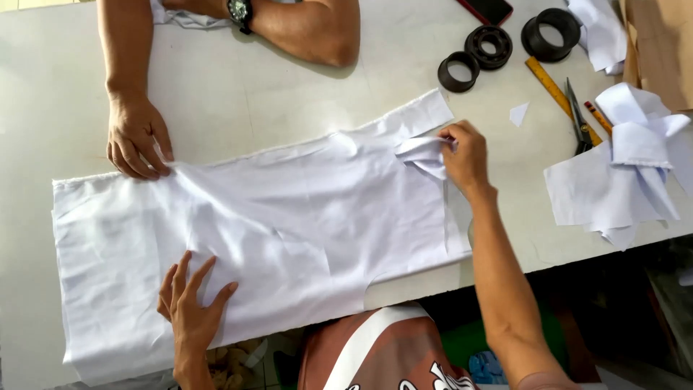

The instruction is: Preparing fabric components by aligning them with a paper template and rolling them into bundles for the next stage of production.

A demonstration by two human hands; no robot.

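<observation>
Work table (238,94): pale, flat, carrying everything listed below.

White fabric panel (289,224): the largest item and the reference for all positions. It lies spread flat across the table's near half, its near edge hanging slightly over the table edge. Most of it is smoothed; creases remain toward the far-left corner and a curved cut-out shows on the near edge. The far-right corner is not yet flat: a fold of cloth is bunched there.

Stack of cut white pieces (628,173): well to the right of the panel, loosely piled, apart from it.

Co-worker's hand (137,137): at the panel's far-left edge, fingers pressing the cloth down.

Left hand (191,307): fingers spread wide, palm flat on the near-left part of the panel, gripping nothing.

Right hand (465,155): at the panel's far-right corner, thumb and fingers pinched closed on the bunched fold.

Black rings (491,47): three, beyond the panel's right end, apart from it.

Scissors (577,119) and yellow ruler (559,97): between the panel and the stack, lying untouched, with a red pencil (598,117) just beside them.

Assessment: spreading appears largely done; the right corner and the left creases remain to be flattened. No marking or cutting is visible.
</observation>
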